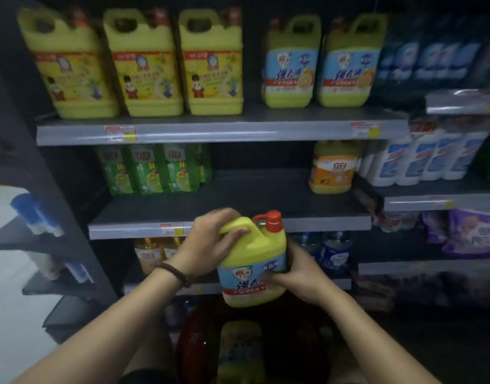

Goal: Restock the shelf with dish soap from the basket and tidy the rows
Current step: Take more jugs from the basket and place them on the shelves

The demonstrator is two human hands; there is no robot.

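Both hands hold a yellow dish soap jug (pixel 255 253) with a red cap and blue label, in front of the middle shelf (pixel 266 200). My left hand (pixel 208 242) grips its handle from the top left. My right hand (pixel 296 273) clasps its lower right side. Below, a dark red basket (pixel 194 347) holds another yellow jug (pixel 241 347). On the top shelf (pixel 210 131) stand three yellow-label jugs (pixel 144 65) and two blue-label jugs (pixel 321 62) like the one held.
The middle shelf carries green bottles (pixel 152 167) at the left and an orange-label jug (pixel 334 169) at the right, with a bare stretch between. White bottles (pixel 426 159) and purple packs (pixel 471 231) fill the unit to the right. A dark upright post (pixel 58 189) bounds the left.
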